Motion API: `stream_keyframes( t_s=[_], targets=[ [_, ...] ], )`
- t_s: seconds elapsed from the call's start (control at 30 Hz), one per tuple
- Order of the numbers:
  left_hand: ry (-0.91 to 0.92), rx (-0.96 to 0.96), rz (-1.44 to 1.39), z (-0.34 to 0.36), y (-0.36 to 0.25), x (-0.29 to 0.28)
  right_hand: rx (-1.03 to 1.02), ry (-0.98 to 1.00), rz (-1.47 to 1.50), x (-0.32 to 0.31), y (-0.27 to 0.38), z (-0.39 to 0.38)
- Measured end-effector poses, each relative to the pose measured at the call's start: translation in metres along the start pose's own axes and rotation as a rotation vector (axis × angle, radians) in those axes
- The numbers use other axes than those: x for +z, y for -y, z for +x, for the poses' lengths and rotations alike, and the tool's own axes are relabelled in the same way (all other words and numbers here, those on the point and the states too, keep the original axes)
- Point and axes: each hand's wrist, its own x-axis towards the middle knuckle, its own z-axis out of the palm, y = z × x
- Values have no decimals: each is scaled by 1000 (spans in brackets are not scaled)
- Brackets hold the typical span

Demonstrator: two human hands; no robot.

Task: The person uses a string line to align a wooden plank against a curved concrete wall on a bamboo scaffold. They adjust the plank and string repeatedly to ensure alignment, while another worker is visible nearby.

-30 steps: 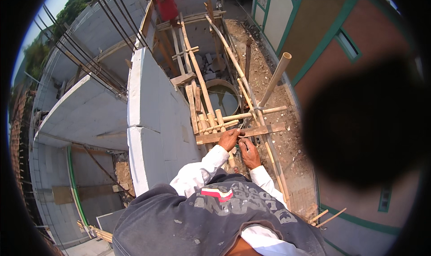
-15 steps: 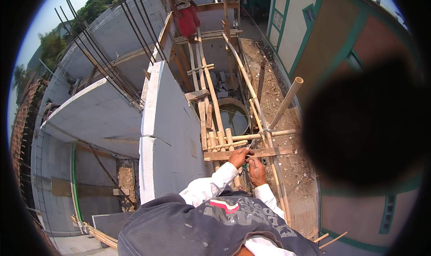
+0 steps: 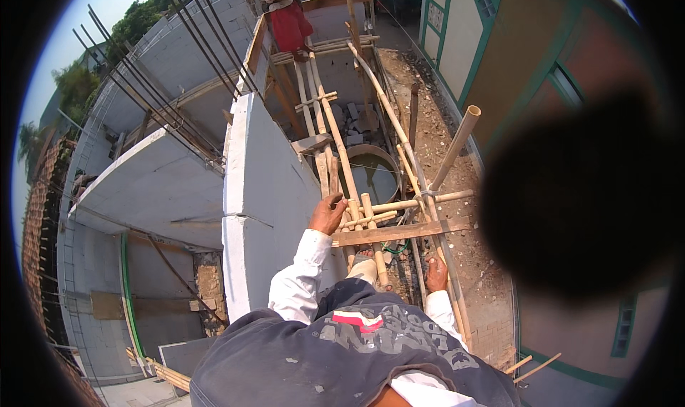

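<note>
My left hand (image 3: 327,215), in a white sleeve, hovers by the tops of the bamboo poles (image 3: 352,186), next to the grey block wall. Its fingers are curled together; whatever may be in them is too small to make out. My right hand (image 3: 436,275) is lower and to the right, beside a long slanting bamboo pole (image 3: 444,257). Its fingers are closed too, and their inner side is hidden. Between the hands a flat wooden board (image 3: 396,233) lies across the bamboo. Below it one bare foot (image 3: 364,253) stands on the poles.
A light grey block wall (image 3: 275,214) rises on the left, steel rods (image 3: 200,39) behind it. A round water-filled basin (image 3: 372,175) is below. Another person in red shorts (image 3: 290,27) stands on the far scaffold. A thick bamboo post (image 3: 457,144) sticks up at right. A dark blot covers the far right.
My hands, together over the board before, have parted: the left moved left and up toward the wall, the right down and right. The person ahead has moved their arms.
</note>
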Motion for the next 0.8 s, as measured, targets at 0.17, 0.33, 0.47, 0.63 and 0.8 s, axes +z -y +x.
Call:
stream_keyframes(
  t_s=[0.17,0.33,0.47,0.63,0.8],
  targets=[
    [-631,302,537,10,-28,-93,85,-196,-137,-57,-101,15],
    [-819,-2,1002,-7,-35,-151,545,-303,31,-68,-138,-41],
    [-875,-119,1094,-9,-5,-175,747,-295,-16,-66,-174,-85],
    [-833,-265,1112,-5,27,-185,816,-289,-19,-63,-207,-121],
    [-760,-445,1128,-5,50,-198,753,-193,-74,-45,-177,-122]
  ],
)
